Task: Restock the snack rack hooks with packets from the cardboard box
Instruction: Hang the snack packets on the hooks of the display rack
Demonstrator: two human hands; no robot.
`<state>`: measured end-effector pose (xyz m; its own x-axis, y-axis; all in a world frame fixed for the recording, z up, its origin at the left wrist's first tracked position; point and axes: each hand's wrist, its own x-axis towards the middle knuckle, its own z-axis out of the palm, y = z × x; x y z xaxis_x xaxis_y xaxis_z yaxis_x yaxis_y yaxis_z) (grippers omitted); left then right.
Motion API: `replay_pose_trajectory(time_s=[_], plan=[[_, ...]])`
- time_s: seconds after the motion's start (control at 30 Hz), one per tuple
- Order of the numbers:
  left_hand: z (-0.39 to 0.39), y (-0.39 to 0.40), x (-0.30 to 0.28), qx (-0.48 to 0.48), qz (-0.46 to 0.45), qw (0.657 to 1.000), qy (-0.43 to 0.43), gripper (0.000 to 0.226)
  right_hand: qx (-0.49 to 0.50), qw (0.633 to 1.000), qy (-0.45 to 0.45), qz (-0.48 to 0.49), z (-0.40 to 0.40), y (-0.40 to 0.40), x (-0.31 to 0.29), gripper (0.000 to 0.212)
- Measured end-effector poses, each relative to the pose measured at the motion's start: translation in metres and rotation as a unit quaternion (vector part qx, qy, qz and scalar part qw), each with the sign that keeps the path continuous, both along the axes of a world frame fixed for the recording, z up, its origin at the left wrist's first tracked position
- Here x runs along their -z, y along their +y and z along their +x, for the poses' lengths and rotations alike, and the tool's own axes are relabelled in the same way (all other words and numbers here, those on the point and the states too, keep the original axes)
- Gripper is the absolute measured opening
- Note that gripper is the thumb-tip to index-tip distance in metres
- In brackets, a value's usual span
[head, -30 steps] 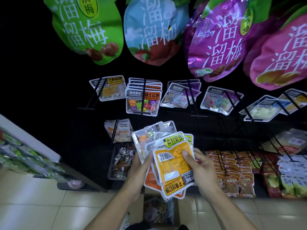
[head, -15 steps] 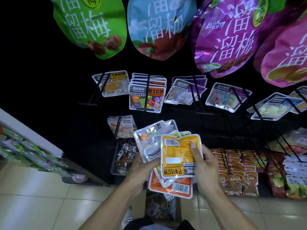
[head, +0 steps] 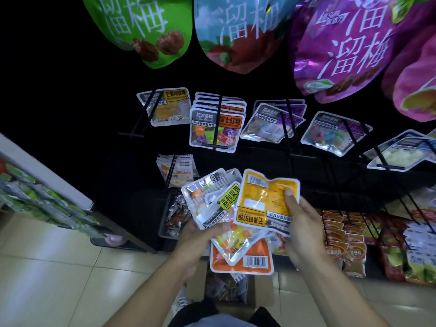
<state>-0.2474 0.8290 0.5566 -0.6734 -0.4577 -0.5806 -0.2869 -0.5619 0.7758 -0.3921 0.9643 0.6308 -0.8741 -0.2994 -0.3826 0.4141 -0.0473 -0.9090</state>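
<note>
Right hand (head: 304,223) pinching a yellow packet (head: 265,199) by its right edge, thumb on the face, back side and barcode turned up, printed text upside down. Left hand (head: 195,234) gripping a fanned stack of packets (head: 219,208) from beneath, thumb across the lower edge; yellow packet lying over the stack's right side and touching it. At the bottom of the stack, an orange packet (head: 243,260) with its barcode showing. Directly under both hands, on the tiled floor (head: 59,267), the open cardboard box (head: 226,289) with more wrapped snacks inside. Ahead, the dark rack with its hooks (head: 218,119), each carrying small clear-fronted packets; the mango-labelled packet (head: 167,107) hanging on the leftmost upper hook, well above the hands. Higher still, large plum bags (head: 151,27) in green, blue and purple. To the lower right, rows of red and brown snack packs (head: 344,239) on the bottom shelf.
</note>
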Motion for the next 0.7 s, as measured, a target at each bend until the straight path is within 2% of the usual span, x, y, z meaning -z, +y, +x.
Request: replay_pose_trajectory(time_s=[0.13,0.2,0.27,0.3,0.33,0.4,0.43,0.47,0.5,0.6,0.63,0.7], plan=[[0.005,-0.002,0.011,-0.02,0.013,1.0,-0.012,0.08,0.014,0.996,0.074,-0.04,-0.003,-0.003,-0.013,0.024],[0.007,0.0,0.016,-0.025,0.027,0.999,-0.009,0.086,-0.018,0.988,0.152,-0.033,0.005,-0.005,-0.017,0.021],[0.007,0.002,0.017,-0.029,0.035,0.999,-0.006,0.092,-0.071,0.96,0.269,-0.015,0.017,-0.005,-0.018,0.011],[0.006,0.003,0.017,-0.034,0.035,0.999,-0.004,0.093,-0.126,0.93,0.345,0.002,0.021,-0.003,-0.016,0.015],[0.006,0.003,0.016,-0.04,0.035,0.999,0.002,0.092,-0.198,0.882,0.427,0.037,0.025,-0.001,-0.011,0.022],[0.007,0.0,0.017,-0.053,0.036,0.998,0.011,0.081,-0.318,0.755,0.563,0.109,0.02,0.01,0.005,0.038],[0.007,-0.002,0.017,-0.058,0.042,0.997,0.015,0.073,-0.351,0.713,0.59,0.144,0.016,0.015,0.013,0.042],[0.008,-0.004,0.019,-0.059,0.046,0.997,0.02,0.07,-0.365,0.693,0.596,0.177,0.014,0.02,0.018,0.047],[0.009,-0.006,0.019,-0.059,0.048,0.997,0.021,0.073,-0.37,0.694,0.584,0.2,0.012,0.024,0.023,0.051],[0.007,-0.011,0.021,-0.069,0.035,0.997,0.021,0.1,-0.377,0.743,0.51,0.214,0.015,0.031,0.027,0.055],[0.006,-0.011,0.019,-0.072,0.025,0.997,0.024,0.1,-0.373,0.759,0.487,0.216,0.018,0.03,0.027,0.05],[0.003,-0.009,0.016,-0.085,0.005,0.996,0.03,0.095,-0.333,0.8,0.443,0.232,0.026,0.023,0.019,0.024]])
